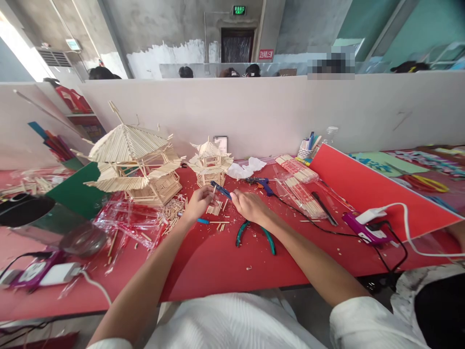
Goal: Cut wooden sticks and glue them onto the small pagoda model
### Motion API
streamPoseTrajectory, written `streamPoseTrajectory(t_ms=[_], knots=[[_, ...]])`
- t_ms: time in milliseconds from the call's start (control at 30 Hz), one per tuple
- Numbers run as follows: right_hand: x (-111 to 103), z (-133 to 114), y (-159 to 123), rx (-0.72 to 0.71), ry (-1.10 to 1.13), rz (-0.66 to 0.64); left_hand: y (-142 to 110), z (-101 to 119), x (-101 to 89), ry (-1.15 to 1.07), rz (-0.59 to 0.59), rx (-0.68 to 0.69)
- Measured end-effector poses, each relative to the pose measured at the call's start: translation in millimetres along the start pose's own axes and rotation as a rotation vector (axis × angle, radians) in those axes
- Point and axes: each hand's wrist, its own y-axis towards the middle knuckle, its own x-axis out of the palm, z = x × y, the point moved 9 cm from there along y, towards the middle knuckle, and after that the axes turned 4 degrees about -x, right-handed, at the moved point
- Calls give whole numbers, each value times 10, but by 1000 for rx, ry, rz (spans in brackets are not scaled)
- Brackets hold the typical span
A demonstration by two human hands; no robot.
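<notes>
In the middle of the red table, my left hand [199,201] pinches a short wooden stick [214,189]. My right hand [249,206] is closed around a slim blue tool [222,190] that looks like a utility knife; its far end meets the stick. Below my hands lie cut stick pieces [215,208] and a blue pen [203,221]. Green-handled pliers [271,240] rest under my right wrist, their jaws hidden. Just behind my hands stands a small stick pagoda [210,165], and a larger stick pavilion [132,145] is to the left.
A blue glue gun [264,185] and bundled sticks in plastic [303,194] lie to the right, near a red board [378,194] and a purple power strip [366,230]. Crumpled plastic wrap [127,218] and a clear jar [82,237] are at left. A pale partition [254,111] stands behind.
</notes>
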Motion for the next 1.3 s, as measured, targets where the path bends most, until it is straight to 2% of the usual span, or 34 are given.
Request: streamPoseTrajectory(t_ms=[300, 567, 733, 900, 1300], knots=[[-31, 26, 4, 4, 8, 5, -16, 9, -9, -31, -6, -14], [-57, 227, -16, 15, 215, 11, -43, 100, -211, -210, 210, 79], [-154, 174, -64, 23, 342, -2, -71, 134, -208, -285, 242, 93], [-215, 81, -87, 22, 313, 5, -110, 173, -193, -309, 304, 132], [-134, 50, -71, 3, 247, 10, -127, 144, -167, -355, 387, 146]])
